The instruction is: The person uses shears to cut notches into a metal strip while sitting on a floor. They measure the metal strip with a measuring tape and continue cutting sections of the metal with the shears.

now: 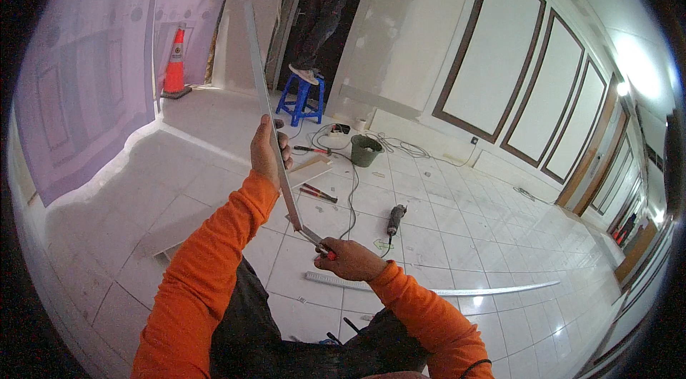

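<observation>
My left hand (pixel 269 153) is closed around a long, narrow metal strip (pixel 258 65), which stands tilted with its top end far ahead of me. The strip's lower end comes down near my right hand (pixel 351 260). That hand is wrapped round a red-handled hand tool (pixel 312 236), whose metal front part meets the lower end of the strip. Whether the tool is a blade or a pair of snips cannot be told here. Beneath my right forearm, a second long metal strip (pixel 493 291) lies on the tiles.
A corded power tool (pixel 395 220), red-and-black hand tools (pixel 319 194), a dark bucket (pixel 366 151) and loose cables (pixel 414 149) lie ahead on the floor. Beyond, a person (pixel 321 18) stands on a blue stool (pixel 301 99). An orange cone (pixel 176 65) stands by purple sheeting (pixel 100 86).
</observation>
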Motion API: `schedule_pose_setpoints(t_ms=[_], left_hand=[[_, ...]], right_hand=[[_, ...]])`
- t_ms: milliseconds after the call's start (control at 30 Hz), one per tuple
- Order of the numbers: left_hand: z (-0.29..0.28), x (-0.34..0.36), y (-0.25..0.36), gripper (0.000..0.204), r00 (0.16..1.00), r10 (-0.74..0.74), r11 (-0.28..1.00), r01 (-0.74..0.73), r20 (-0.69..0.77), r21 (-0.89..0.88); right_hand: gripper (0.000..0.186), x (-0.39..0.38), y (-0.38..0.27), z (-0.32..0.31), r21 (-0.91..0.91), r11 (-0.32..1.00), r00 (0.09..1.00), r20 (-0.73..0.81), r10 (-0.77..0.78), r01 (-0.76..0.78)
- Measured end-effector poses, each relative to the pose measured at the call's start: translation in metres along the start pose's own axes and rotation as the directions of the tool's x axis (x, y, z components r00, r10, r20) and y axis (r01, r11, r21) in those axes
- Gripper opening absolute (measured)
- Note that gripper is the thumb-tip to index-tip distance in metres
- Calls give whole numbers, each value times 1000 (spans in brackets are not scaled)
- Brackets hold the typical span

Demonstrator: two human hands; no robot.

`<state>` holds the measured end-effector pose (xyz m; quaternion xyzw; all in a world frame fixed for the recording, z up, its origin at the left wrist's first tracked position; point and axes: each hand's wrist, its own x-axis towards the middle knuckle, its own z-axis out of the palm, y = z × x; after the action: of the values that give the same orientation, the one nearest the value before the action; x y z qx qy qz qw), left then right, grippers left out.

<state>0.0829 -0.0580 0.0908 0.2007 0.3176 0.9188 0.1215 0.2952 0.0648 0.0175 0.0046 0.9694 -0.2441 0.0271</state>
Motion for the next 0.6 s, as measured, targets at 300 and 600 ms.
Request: schedule_pose_setpoints(t_ms=[300, 600], left_hand=[[-4, 0, -2, 47, 1000, 11, 1000, -11, -1, 3], [-1, 1, -2, 47, 1000, 9, 1000, -9, 25, 6]], right_hand=[[46, 2, -4, 0, -18, 1000, 1000, 2, 5, -5], [46, -1, -5, -2, -21, 1000, 1000, 13, 7, -6]])
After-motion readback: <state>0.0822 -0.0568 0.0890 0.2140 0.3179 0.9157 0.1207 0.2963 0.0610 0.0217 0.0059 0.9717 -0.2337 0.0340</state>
